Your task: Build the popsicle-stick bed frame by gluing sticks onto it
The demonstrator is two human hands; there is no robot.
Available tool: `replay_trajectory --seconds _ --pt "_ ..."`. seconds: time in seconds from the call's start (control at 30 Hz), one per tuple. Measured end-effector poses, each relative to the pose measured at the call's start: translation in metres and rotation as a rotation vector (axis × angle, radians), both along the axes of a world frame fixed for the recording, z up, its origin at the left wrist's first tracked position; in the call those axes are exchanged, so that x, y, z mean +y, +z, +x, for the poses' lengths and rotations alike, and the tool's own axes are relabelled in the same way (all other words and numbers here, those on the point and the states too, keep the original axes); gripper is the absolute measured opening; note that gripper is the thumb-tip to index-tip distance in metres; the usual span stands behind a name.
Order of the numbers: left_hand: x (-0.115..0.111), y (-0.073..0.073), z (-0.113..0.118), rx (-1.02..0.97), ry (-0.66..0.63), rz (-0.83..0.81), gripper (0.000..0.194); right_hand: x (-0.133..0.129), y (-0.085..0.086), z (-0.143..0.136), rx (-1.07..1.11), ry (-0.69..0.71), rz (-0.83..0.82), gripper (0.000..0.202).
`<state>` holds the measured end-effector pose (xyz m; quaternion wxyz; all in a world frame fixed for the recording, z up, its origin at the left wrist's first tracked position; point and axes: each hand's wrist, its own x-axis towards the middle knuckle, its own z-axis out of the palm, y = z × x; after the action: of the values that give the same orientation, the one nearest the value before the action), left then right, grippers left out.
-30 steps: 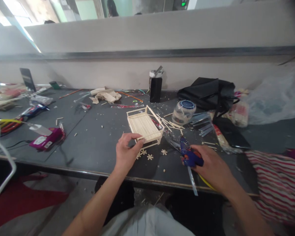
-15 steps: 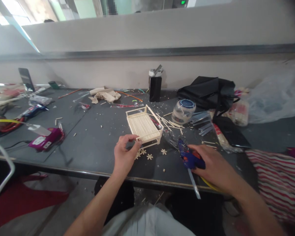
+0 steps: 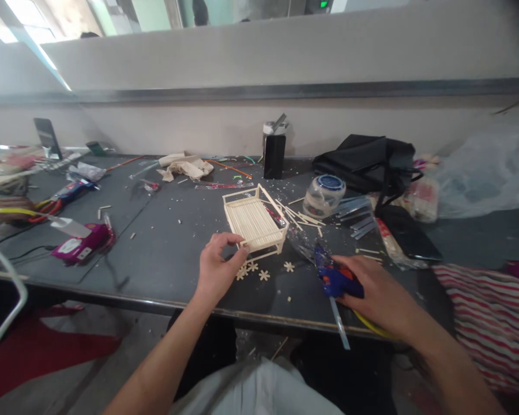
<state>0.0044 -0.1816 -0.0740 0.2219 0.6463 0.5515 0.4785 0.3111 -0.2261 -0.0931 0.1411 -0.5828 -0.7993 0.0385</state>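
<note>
The left hand [image 3: 216,262] pinches the near-left corner of the wooden-stick frame [image 3: 253,219] mid-way along the counter [image 3: 155,253], the right hand [image 3: 374,291] wraps round the blue glue gun [image 3: 341,281] farther right, and too hard a squeeze could crack so slight a build.

A long dark grey tabletop [image 3: 164,253] spans the middle of the frame, with a seam slanting across its left part and a worn, pale brown front edge [image 3: 268,320]. Behind it stands a low off-white partition [image 3: 259,60], crossed by a darker grey horizontal rail [image 3: 225,94]. Above the partition, pale green panels [image 3: 152,16] show at upper centre-left. Whitish light fills a window [image 3: 28,14] at upper left, and a small green light [image 3: 323,4] glows at upper right. Grey flooring [image 3: 132,331], dotted with scraps, shows at lower left.
</note>
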Motion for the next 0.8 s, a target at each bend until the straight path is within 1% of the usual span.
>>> replay_trajectory --seconds 0.17,0.37,0.43,0.63,0.8 --pt "0.002 0.002 -0.003 0.058 -0.032 0.041 0.01 -0.001 -0.001 0.001 0.002 0.0 0.016 0.05" --pt "0.0 -0.001 -0.004 0.198 -0.017 0.217 0.009 -0.003 -0.006 0.003 -0.002 0.002 0.057 0.044" --pt "-0.001 -0.003 -0.003 0.181 0.003 0.24 0.01 -0.004 -0.009 0.003 -0.006 -0.002 0.085 0.04" --pt "-0.005 -0.01 0.0 0.118 0.06 0.218 0.009 -0.007 -0.014 0.004 -0.006 0.047 0.195 0.034" --pt "-0.005 -0.013 0.002 0.108 0.066 0.229 0.008 -0.008 -0.016 0.006 -0.016 0.047 0.223 0.033"
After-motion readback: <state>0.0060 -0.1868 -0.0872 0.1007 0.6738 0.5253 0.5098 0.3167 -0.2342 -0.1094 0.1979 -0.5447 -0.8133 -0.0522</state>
